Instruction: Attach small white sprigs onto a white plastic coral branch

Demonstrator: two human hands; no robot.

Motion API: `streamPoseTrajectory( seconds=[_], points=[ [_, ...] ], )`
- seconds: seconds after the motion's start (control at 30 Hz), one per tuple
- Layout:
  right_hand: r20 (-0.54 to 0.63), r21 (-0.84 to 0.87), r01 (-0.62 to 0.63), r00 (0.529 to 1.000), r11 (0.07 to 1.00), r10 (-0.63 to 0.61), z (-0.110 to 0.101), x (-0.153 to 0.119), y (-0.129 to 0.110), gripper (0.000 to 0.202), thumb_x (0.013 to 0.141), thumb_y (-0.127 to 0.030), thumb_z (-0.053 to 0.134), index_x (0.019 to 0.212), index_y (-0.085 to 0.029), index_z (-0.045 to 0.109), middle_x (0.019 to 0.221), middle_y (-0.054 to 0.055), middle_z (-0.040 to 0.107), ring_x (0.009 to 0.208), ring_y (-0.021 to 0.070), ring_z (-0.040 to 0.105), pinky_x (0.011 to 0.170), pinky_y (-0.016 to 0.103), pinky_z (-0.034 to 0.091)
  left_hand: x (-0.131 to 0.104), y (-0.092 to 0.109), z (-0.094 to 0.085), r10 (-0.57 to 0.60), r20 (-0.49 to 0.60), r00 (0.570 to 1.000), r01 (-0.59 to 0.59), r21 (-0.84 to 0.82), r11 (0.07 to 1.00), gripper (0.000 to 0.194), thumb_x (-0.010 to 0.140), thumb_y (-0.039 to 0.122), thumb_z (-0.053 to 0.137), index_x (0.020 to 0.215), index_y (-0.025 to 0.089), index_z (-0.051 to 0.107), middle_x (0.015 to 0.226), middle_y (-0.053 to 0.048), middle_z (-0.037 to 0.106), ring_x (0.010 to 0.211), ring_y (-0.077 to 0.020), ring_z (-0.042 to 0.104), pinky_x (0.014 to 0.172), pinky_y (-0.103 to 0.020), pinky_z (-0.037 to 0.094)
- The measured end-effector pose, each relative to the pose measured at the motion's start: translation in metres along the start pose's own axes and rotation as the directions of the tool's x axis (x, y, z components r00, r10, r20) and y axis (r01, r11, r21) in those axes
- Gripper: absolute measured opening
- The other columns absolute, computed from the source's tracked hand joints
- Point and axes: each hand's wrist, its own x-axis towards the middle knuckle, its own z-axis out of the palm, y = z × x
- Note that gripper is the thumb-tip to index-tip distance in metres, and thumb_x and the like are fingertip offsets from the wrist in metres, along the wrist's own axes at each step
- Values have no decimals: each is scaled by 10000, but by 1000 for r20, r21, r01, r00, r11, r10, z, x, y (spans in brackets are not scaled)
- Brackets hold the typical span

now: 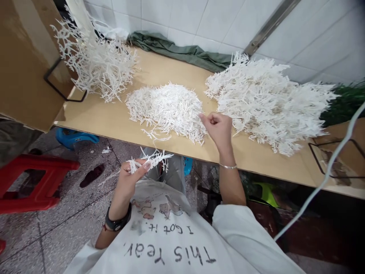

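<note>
My left hand (pixel 134 171) is closed around a small bunch of white branching sprigs (pixel 158 159), held low in front of the table edge. My right hand (pixel 215 123) is over the table by the right end of the middle pile of short white pieces (pixel 171 106). Its fingers are curled together, and anything between them is too small to make out. To its right lies a large heap of white branched sprigs (pixel 273 102). At the left of the table rises a looser tangle of white branches (pixel 99 64).
The tan tabletop (pixel 97 116) runs along a tiled wall, with green cloth (pixel 182 53) at its back. A cardboard box (pixel 28 57) stands at far left. Below are a red stool (pixel 37 186) and a blue stool (pixel 75 137). A pale cable (pixel 327 177) crosses the right side.
</note>
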Motion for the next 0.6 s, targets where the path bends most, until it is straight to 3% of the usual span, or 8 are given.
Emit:
streamPoseTrajectory(
  seconds=[0.07, 0.13, 0.2, 0.27, 0.37, 0.5, 0.6],
  points=[
    [60, 158, 71, 995, 985, -81, -14, -13, -23, 441, 844, -386, 576, 531, -148, 375, 490, -42, 299, 482, 57, 263, 488, 226, 219, 1, 0, 1, 17, -3, 1000, -17, 31, 999, 312, 638, 432, 749, 591, 138, 654, 461, 36, 456, 412, -44, 300, 434, -196, 262],
    [261, 311, 126, 942, 942, -213, -22, -30, -46, 393, 858, -397, 562, 582, -148, 433, 519, -36, 367, 482, 57, 306, 468, 211, 232, 0, 0, 3, 40, 12, 999, -41, 80, 996, 283, 668, 416, 736, 624, 144, 670, 497, 26, 489, 442, -57, 337, 461, -201, 291],
    [469, 411, 145, 813, 900, -346, -21, -47, -65, 341, 821, -450, 602, 706, -146, 498, 590, -28, 448, 512, 60, 373, 476, 198, 273, -2, 1, 5, 54, 37, 998, -59, 120, 991, 265, 695, 407, 720, 652, 149, 678, 544, 14, 530, 475, -71, 381, 489, -205, 318],
    [578, 420, 196, 696, 886, -427, -13, -59, -75, 385, 783, -505, 629, 846, -143, 515, 678, -18, 495, 563, 69, 417, 527, 199, 318, -4, 2, 8, 58, 67, 996, -67, 142, 988, 273, 714, 412, 706, 656, 147, 672, 585, 3, 557, 508, -82, 415, 514, -209, 337],
    [620, 383, 275, 632, 882, -466, 0, -65, -76, 354, 862, -489, 536, 893, -138, 498, 708, -10, 495, 592, 74, 412, 579, 212, 316, -7, 4, 9, 45, 124, 991, -66, 165, 984, 311, 731, 430, 689, 630, 141, 634, 575, 5, 524, 524, -82, 407, 515, -207, 324],
    [667, 445, 254, 546, 859, -507, 9, -66, -67, 386, 943, -447, 400, 707, -143, 432, 600, -31, 375, 541, 62, 342, 545, 206, 255, -10, 1, 7, -26, 182, 983, -12, 204, 979, 478, 792, 477, 611, 499, 134, 453, 478, 35, 309, 456, -55, 256, 453, -210, 221],
    [676, 427, 320, 508, 846, -534, 12, -72, -66, 533, 850, -630, 449, 638, -146, 378, 569, -38, 334, 520, 60, 312, 532, 215, 224, -12, -3, 6, -91, 170, 981, 57, 196, 979, 528, 815, 516, 563, 488, 139, 390, 471, 37, 264, 438, -50, 221, 434, -215, 183]
  ],
)
